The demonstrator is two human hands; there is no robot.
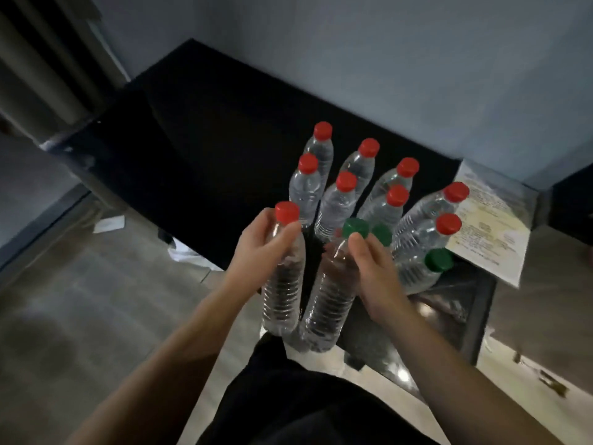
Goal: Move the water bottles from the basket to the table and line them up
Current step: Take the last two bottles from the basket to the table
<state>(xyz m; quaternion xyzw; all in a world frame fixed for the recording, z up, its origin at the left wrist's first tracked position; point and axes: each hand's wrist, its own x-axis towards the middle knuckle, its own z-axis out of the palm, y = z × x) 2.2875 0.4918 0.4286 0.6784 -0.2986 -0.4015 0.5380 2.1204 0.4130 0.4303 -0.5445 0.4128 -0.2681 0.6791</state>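
My left hand grips the neck of a clear water bottle with a red cap, held upright. My right hand grips a clear bottle with a green cap just below its cap. Both bottles hang side by side in front of the black table. Several red-capped bottles stand in two rows on the table behind my hands. Two more green-capped bottles are at the right, behind my right hand. The dark basket sits low at the right, partly hidden by my right arm.
A printed paper sheet lies on a grey surface right of the bottles. The left part of the black table is bare. A grey wall rises behind it. Scraps of paper lie on the floor at the left.
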